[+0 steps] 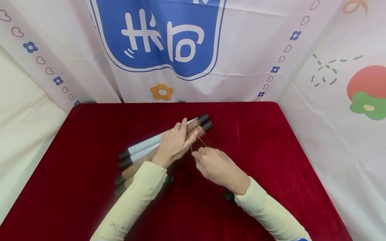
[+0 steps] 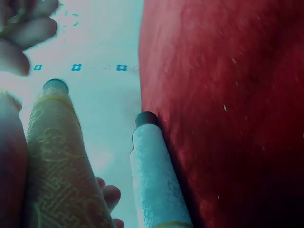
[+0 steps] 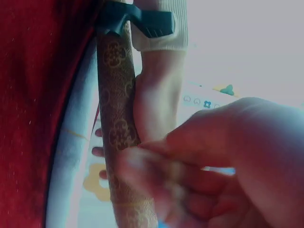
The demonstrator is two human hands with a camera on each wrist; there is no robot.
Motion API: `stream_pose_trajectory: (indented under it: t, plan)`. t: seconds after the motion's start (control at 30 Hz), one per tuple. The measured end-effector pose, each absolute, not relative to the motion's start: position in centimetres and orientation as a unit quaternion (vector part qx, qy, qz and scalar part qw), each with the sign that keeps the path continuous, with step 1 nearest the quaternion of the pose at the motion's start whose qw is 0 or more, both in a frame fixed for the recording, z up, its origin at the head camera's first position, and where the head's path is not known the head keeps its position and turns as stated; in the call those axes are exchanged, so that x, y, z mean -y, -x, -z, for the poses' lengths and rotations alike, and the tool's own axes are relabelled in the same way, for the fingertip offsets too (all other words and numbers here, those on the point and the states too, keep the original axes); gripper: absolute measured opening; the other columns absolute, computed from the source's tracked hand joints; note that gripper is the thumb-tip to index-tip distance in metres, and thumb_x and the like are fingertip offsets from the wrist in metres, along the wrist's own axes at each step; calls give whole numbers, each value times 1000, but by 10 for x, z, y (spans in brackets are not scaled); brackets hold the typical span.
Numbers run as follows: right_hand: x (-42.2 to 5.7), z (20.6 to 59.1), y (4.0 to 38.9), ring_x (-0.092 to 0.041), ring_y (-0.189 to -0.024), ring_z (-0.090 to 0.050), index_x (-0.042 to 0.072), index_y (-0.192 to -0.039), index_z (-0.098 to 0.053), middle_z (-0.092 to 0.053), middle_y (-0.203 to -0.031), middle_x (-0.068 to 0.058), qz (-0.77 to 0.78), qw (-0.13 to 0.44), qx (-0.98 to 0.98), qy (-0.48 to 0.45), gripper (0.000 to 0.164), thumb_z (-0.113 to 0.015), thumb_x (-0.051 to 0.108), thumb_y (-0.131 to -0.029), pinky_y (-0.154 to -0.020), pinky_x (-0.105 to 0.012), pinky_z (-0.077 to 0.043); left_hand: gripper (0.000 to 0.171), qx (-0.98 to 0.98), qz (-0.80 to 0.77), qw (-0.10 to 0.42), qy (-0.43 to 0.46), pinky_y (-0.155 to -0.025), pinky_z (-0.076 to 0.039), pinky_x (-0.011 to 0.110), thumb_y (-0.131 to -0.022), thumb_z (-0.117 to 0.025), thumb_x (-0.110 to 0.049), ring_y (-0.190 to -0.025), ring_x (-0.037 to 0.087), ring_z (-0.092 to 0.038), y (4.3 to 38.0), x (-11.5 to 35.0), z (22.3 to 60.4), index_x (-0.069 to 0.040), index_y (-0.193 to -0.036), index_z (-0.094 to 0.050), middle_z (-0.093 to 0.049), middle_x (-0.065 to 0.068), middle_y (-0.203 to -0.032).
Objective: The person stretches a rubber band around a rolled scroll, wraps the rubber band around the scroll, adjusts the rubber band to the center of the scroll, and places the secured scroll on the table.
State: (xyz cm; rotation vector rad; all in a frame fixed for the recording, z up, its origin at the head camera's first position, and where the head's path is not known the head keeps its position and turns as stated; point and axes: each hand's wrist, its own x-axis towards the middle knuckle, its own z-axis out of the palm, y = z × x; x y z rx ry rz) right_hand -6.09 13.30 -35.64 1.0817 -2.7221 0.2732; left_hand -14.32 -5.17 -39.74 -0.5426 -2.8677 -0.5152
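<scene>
A pair of brown patterned scrolls [image 1: 140,167] with dark end caps lies slantwise beside light blue scrolls [image 1: 147,143]. My left hand [image 1: 172,144] lies across the brown pair near its upper right end, and its fingertips [image 2: 111,195] curl round the far side in the left wrist view. From beneath that hand, a thin tan cord [image 1: 201,139] stretches in two strands to my right hand [image 1: 218,167], which pinches it between thumb and fingers just below the scrolls. Close up, the right thumb and fingers [image 3: 137,166] overlap the brown scroll [image 3: 114,90].
A red velvet cloth [image 1: 271,174] covers the table under the scrolls. Printed white curtains [image 1: 241,47] stand behind and on both sides. Each wrist wears a dark camera mount [image 3: 159,23], and a thin band [image 2: 175,224] circles a blue scroll.
</scene>
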Motion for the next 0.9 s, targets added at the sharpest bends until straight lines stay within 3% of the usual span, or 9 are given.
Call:
stream_pose_trajectory:
  t: [0.13, 0.27, 0.4, 0.47, 0.53, 0.6, 0.67, 0.8, 0.9]
  plan:
    - [-149, 360, 64, -14, -55, -50, 15, -70, -56, -46, -62, 4, -111, 70, 956, -263, 27, -59, 12, -97, -50, -32, -50, 71, 963, 150, 126, 187, -61, -58, 50, -106, -31, -47, -75, 39, -72, 143, 53, 396, 2, -154, -45, -70, 23, -123]
    - [-167, 367, 78, -25, -53, -59, 15, -62, -50, -43, -54, 2, -127, 100, 973, -163, 45, -56, 21, -106, -46, -42, -50, 65, 965, 129, 128, 191, -60, -58, 51, -105, -29, -37, -77, 40, -73, 141, 53, 396, 3, -154, -45, -71, 21, -124]
    - [-179, 374, 96, -31, -64, -70, 7, -89, -73, -69, -72, -8, -158, 126, 970, -132, 24, -83, 29, -93, -53, -45, -58, 64, 965, 115, 105, 212, -57, -57, 49, -103, -31, -32, -74, 37, -72, 134, 49, 396, 4, -155, -45, -72, 18, -121]
    - [-182, 376, 104, -32, -82, -76, 2, -118, -73, -78, -101, -15, -177, 113, 968, -134, 53, -95, 30, -79, -68, -46, -64, 64, 963, 112, 100, 223, -57, -57, 49, -102, -33, -31, -73, 36, -71, 130, 47, 396, 4, -154, -47, -73, 16, -118]
    - [-184, 376, 109, -35, -106, -76, -3, -138, -62, -73, -127, -21, -188, 89, 968, -141, 86, -101, 31, -70, -86, -47, -64, 63, 962, 111, 97, 231, -59, -57, 49, -102, -35, -31, -73, 36, -71, 126, 46, 395, 2, -153, -49, -73, 16, -117]
    - [-188, 376, 113, -36, -123, -69, -5, -149, -50, -64, -143, -23, -209, 58, 963, -163, 103, -102, 32, -68, -101, -47, -59, 62, 958, 118, 94, 245, -58, -56, 48, -101, -36, -30, -71, 32, -69, 122, 46, 394, 2, -151, -52, -75, 15, -115]
    - [-194, 376, 117, -35, -130, -65, -3, -151, -47, -61, -145, -20, -233, 38, 952, -193, 106, -102, 32, -68, -108, -47, -55, 61, 953, 130, 85, 258, -55, -54, 44, -100, -36, -29, -66, 27, -65, 119, 46, 392, 1, -151, -53, -76, 13, -115]
    - [-205, 381, 123, -24, -120, -66, 6, -144, -53, -65, -134, -9, -310, 4, 919, -243, 93, -102, 30, -69, -109, -44, -54, 60, 941, 176, 69, 281, -53, -49, 37, -99, -38, -25, -64, 19, -56, 112, 49, 387, -3, -151, -56, -76, 8, -125]
    - [-210, 386, 126, -17, -115, -66, 14, -139, -56, -67, -127, 0, -356, -20, 896, -267, 85, -101, 31, -69, -106, -42, -56, 59, 934, 202, 54, 291, -58, -53, 39, -99, -38, -25, -71, 20, -61, 106, 50, 384, -6, -152, -57, -74, 6, -133]
